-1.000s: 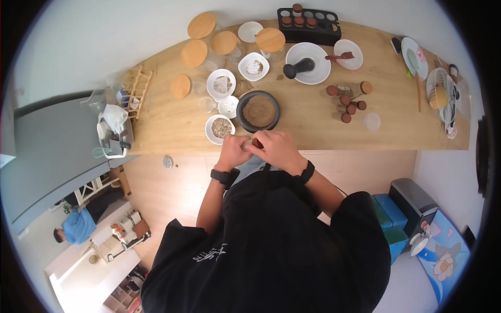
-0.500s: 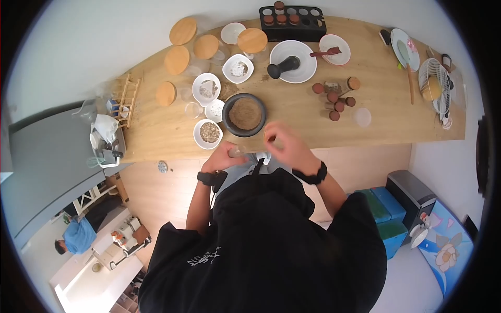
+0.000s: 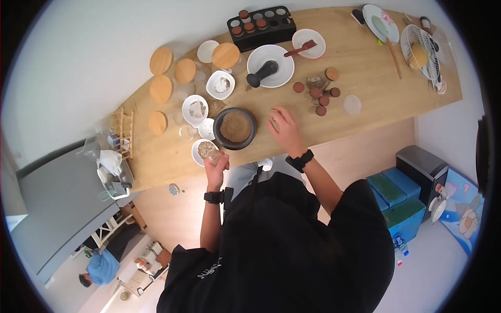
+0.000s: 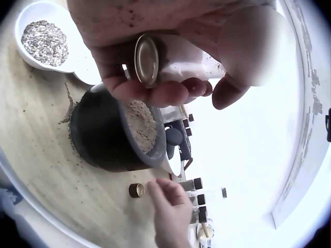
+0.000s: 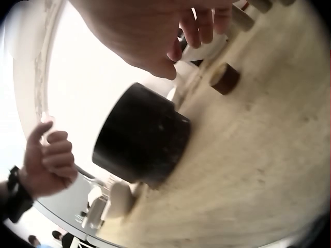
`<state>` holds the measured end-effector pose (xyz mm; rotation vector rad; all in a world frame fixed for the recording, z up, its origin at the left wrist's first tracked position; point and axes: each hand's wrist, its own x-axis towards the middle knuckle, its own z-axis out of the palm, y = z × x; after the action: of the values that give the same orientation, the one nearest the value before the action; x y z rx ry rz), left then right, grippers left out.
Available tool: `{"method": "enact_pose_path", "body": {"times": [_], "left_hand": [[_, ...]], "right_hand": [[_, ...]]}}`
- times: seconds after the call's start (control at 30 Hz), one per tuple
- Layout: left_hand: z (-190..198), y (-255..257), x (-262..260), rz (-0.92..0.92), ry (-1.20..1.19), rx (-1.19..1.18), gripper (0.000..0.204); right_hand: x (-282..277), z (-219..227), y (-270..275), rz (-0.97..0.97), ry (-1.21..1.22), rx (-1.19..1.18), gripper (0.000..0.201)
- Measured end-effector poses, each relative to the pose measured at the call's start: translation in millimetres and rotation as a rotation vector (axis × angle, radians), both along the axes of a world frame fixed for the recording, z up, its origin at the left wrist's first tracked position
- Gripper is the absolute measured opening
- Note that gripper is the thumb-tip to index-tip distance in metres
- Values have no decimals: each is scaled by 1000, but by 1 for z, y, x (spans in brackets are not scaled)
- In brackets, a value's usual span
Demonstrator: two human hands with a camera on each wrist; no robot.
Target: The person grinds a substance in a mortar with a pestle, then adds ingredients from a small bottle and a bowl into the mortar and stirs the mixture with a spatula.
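My left hand [image 3: 216, 171] curls round a small glass jar [image 3: 212, 155] beside the white bowl of speckled grains [image 3: 203, 146]. In the left wrist view the jar [image 4: 181, 61] lies sideways across the palm, fingers and thumb round it. The dark mortar [image 3: 252, 130], holding brown powder [image 3: 235, 127], stands between the hands. To its right, my right hand [image 3: 288, 133] hovers low over the table with loosely bent, empty fingers. A brown cap [image 4: 137, 190] rests on the wood near its fingertips; in the right wrist view the cap [image 5: 226, 79] stands apart from the hand.
Behind the mortar are white bowls, wooden-lidded jars [image 3: 161, 89] and a white bowl with a dark pestle [image 3: 263, 73]. Several brown-capped jars [image 3: 324, 100] stand to the right, a black rack [image 3: 261, 34] at the back, and a wire basket [image 3: 420, 54] at the far right.
The hands have moved apart. My right hand went rightward, and the brown cap it had at the jar now lies on the table. My left hand, still with the jar, moved left.
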<state>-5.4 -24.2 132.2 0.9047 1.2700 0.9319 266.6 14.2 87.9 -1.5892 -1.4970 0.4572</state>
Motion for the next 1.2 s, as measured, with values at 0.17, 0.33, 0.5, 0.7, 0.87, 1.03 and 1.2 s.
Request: {"method": "enact_pose_path", "body": {"times": [0.17, 0.33, 0.5, 0.7, 0.87, 1.03, 1.2], "left_hand": [[-5, 2, -1, 38, 7, -11, 16], [4, 9, 3, 46, 22, 23, 15], [16, 9, 13, 48, 102, 66, 22], [7, 3, 4, 63, 58, 66, 15], [5, 1, 7, 83, 163, 66, 25], [-7, 1, 17, 155, 389, 93, 32], [-24, 3, 29, 397, 334, 89, 23]], "right_hand": [[40, 106, 69, 239, -119, -76, 17], [95, 100, 177, 403, -671, -267, 20], [120, 70, 232, 634, -938, -479, 20], [140, 59, 266, 675, -843, -483, 15], [194, 83, 281, 688, -764, -202, 16], [178, 181, 227, 460, -395, 21, 17], [102, 187, 119, 478, 145, -104, 19]]}}
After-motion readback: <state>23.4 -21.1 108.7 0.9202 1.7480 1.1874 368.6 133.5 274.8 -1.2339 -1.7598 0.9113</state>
